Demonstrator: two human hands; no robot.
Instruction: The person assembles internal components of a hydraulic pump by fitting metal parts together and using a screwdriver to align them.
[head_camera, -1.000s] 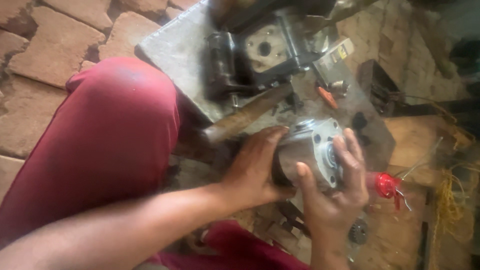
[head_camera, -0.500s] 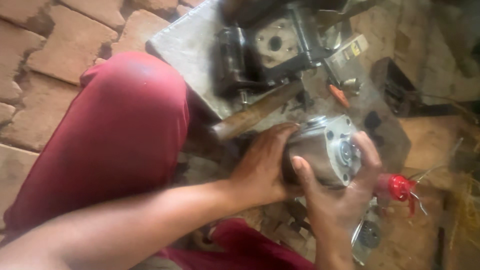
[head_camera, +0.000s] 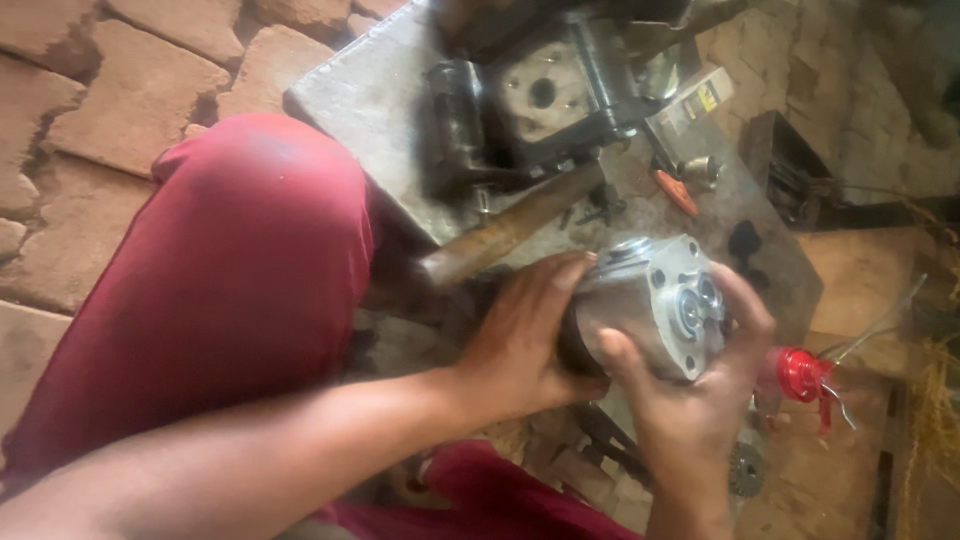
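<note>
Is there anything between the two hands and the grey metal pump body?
Nothing visible. The left hand grips the pump body from its left side, and the right hand holds it from below and right, fingers on its face. Both touch it directly.

You hold a cast metal housing (head_camera: 655, 300), matt silver, smooth face. Behind it: rough wooden handle (head_camera: 510, 232), dull grimy steel plate (head_camera: 370, 100). Right of it: glossy red plastic cap (head_camera: 800, 374).

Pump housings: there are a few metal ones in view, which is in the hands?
The light silver housing, gripped between left hand and right hand, end face up. The two darker housings sit untouched on the grey slab behind.
</note>
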